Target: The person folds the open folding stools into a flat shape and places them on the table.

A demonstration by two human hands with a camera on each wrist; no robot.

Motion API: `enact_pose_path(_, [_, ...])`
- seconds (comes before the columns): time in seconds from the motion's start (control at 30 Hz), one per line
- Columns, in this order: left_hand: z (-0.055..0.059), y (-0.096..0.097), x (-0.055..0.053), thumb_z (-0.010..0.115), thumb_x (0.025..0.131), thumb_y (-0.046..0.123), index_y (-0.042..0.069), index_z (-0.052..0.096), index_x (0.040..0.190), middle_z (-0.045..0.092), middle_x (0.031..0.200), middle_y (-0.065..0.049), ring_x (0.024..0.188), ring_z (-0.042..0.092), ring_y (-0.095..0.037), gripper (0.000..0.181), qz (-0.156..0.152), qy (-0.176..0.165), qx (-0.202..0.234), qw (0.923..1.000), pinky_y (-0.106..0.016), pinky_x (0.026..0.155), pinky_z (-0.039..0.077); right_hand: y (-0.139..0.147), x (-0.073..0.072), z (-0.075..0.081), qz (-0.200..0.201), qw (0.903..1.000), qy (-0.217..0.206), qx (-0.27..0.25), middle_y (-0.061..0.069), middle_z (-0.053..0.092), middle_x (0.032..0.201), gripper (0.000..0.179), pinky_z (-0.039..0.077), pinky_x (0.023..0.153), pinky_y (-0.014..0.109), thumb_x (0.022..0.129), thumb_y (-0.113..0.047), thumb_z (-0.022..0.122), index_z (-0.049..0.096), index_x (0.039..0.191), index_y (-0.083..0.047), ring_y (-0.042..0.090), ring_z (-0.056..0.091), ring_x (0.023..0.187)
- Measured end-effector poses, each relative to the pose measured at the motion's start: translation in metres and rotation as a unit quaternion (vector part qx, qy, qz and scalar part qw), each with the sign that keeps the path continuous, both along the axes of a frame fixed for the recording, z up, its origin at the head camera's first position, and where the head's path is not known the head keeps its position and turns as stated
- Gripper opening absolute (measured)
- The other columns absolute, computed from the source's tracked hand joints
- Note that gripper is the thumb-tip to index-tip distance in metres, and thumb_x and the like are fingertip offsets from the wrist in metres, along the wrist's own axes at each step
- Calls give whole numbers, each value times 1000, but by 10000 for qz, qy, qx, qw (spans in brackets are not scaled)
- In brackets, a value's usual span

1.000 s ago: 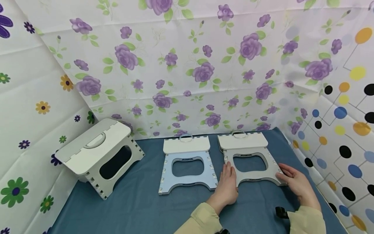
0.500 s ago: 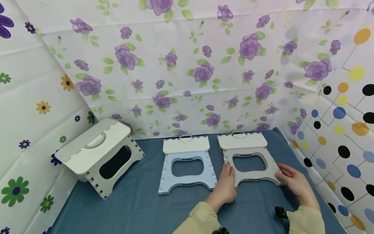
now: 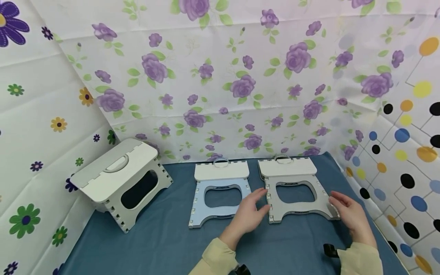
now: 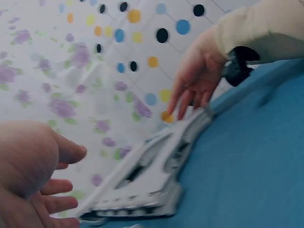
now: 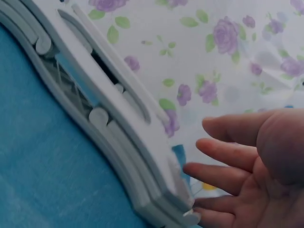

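A grey folding step stool (image 3: 299,207) lies folded flat on the table, its white top and wire handle toward the back. My left hand (image 3: 245,215) hovers just left of its side edge, fingers spread, overlapping the right leg of a light-blue folded stool (image 3: 199,210). At the grey stool's right leg is my right hand (image 3: 352,215), its fingers loosely extended. In the right wrist view that hand (image 5: 242,175) has its lower fingers close to the stool's corner and nothing in its grasp. The left wrist view shows my left hand (image 4: 28,175) apart from the stool (image 4: 147,180).
An unfolded white stool (image 3: 134,152) stands at the back left, angled. Blue cloth (image 3: 154,244) covers the table. Patterned sheets hang behind the table and on both sides, the floral one (image 3: 220,95) at the back.
My left hand has come off the grey stool's left edge and moved a little left. The right hand stays at the right leg, its fingers slightly loosened. The stools have not moved.
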State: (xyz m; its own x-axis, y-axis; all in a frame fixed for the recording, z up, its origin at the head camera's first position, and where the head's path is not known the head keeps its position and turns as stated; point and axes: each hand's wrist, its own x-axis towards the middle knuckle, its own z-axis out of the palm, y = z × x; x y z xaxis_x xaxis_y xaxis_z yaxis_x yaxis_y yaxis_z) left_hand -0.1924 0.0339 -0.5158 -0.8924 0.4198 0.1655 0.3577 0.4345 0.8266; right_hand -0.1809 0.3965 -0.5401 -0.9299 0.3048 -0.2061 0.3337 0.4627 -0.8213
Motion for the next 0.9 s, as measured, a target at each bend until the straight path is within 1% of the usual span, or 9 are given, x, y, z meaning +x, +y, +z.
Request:
enact_pose_path(0.13, [11,-36,2,65,109,17,11,60,153,57,155,-9,143,54,-31,45,342,216,652,9971,-53,114,46,-6,3,10,-239,9994,247,-4,29,39,164,75,34,114,70,112,-56,44,38,166,-4,50,36,149])
enact_pose_path(0.23, [17,-65,2,67,107,12,10,64,148,65,144,-10,132,62,-29,42,719,543,1063,9903,-52,107,52,-10,4,18,-249,9987,440,-25,29,41,164,77,36,112,71,111,-59,44,38,166,-5,50,38,147])
enact_pose_path(0.3, [20,-84,2,69,105,8,7,66,144,69,137,-11,126,65,-30,39,1058,816,1210,9836,-52,103,54,-13,5,21,-233,9982,548,25,29,43,162,77,38,110,70,111,-59,45,39,165,-5,50,41,145])
enact_pose_path(0.37, [20,-105,3,70,103,4,4,68,141,70,132,-12,121,66,-31,38,1430,1051,1342,9749,-53,99,56,-16,6,24,-225,9978,624,66,29,45,160,76,40,108,69,111,-58,45,40,165,-4,49,43,143])
enact_pose_path(0.47, [18,-134,5,71,102,0,3,70,137,71,131,-11,119,67,-31,36,2079,1230,1447,9595,-54,96,57,-21,5,27,-242,9970,720,112,27,47,160,74,42,107,67,111,-58,46,42,164,-5,47,45,142])
enact_pose_path(0.6, [14,-170,8,70,103,0,7,72,136,70,132,-11,118,68,-29,34,2809,1149,1510,9408,-48,96,56,-26,4,33,-299,9954,869,284,23,51,157,72,48,99,55,110,-58,48,48,162,-9,41,50,137])
enact_pose_path(0.73, [14,-200,10,68,105,2,8,72,137,70,132,-12,116,68,-25,32,3334,1164,1529,9230,-36,95,54,-36,0,41,-358,9914,1150,508,16,59,152,63,50,88,30,110,-55,52,55,158,-13,17,58,123])
enact_pose_path(0.83, [18,-218,10,67,105,3,7,72,135,71,131,-10,112,68,-21,31,3680,1393,1635,9047,-27,92,52,-49,-3,46,-278,9870,1539,369,13,64,147,56,51,84,14,111,-47,56,59,154,-12,-1,59,112])
enact_pose_path(0.9, [19,-226,10,66,106,2,6,72,134,71,130,-10,111,67,-19,29,3842,1658,1745,8913,-22,90,51,-54,-2,50,-223,9838,1770,203,11,67,143,52,52,84,10,112,-42,58,61,152,-10,-7,60,107])
